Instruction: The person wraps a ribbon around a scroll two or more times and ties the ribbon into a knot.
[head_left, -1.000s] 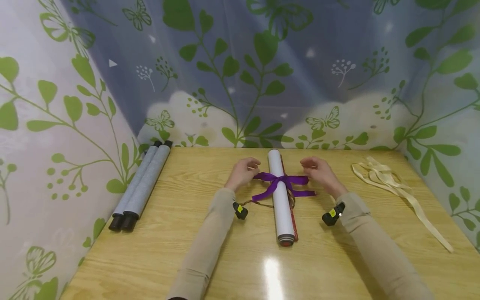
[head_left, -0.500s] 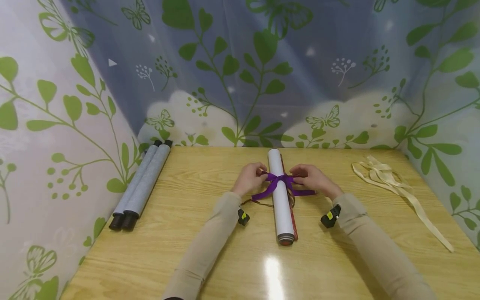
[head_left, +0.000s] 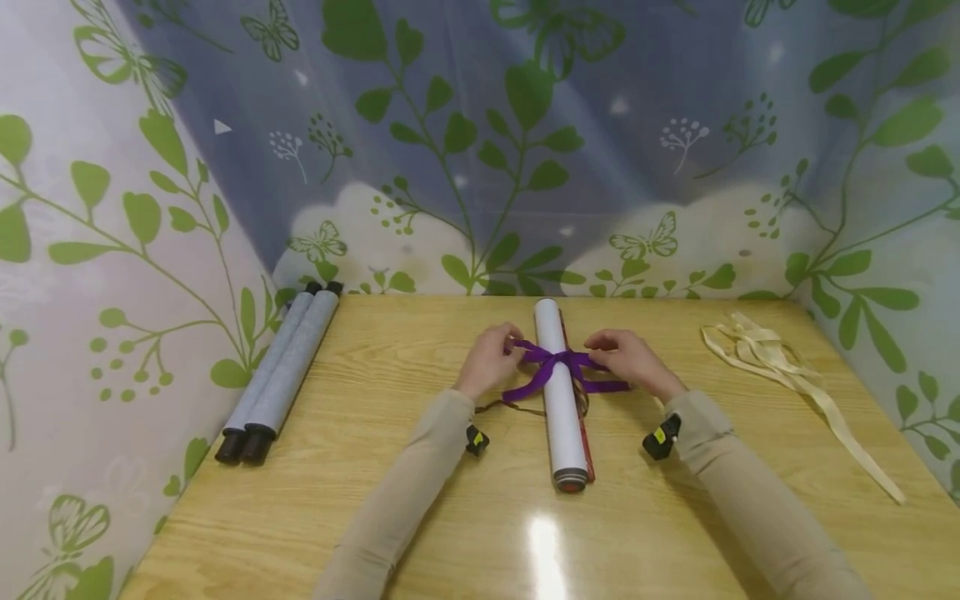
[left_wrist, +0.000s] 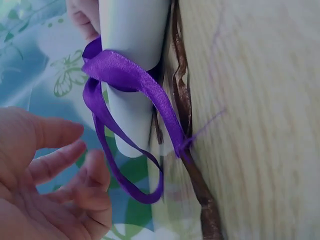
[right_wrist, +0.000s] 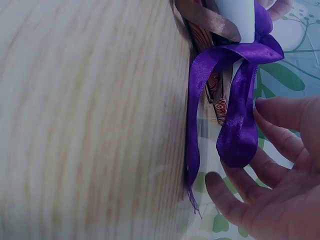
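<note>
White rolled cylinder, smooth and matte (head_left: 566, 429), lies lengthwise mid-table on the pale wood-grain tabletop (head_left: 465, 533); purple satin ribbon (head_left: 558, 358) crosses its middle in a bow. Central tie probably keeps the wrap balanced and the sheet from unrolling. Left hand (head_left: 486, 364) sits just beside the left loop, fingers half-bent and spread, no grip on it in the left wrist view; can't tell if a fingertip brushes it. Right hand (head_left: 628, 361) cups around the right loop, thumb apart from the fingers, no pinch visible; contact unclear. Mirrored hands look meant for evening up the loops. Spare stuff sits out at the sides, likely to leave working room: two grey-blue rolls with black ends (head_left: 296, 358) on the left, flat cream ribbon in a loose tangle (head_left: 840, 425) on the right. Materials: purple is glossy, fine weave, ends frayed to threads. Thin brown shiny ribbon (left_wrist: 202, 192) is crinkled, trailing by the roll. Red-patterned strip (head_left: 588, 458) runs along the roll's right side. Roll's near end shows dark and light rings.
</note>
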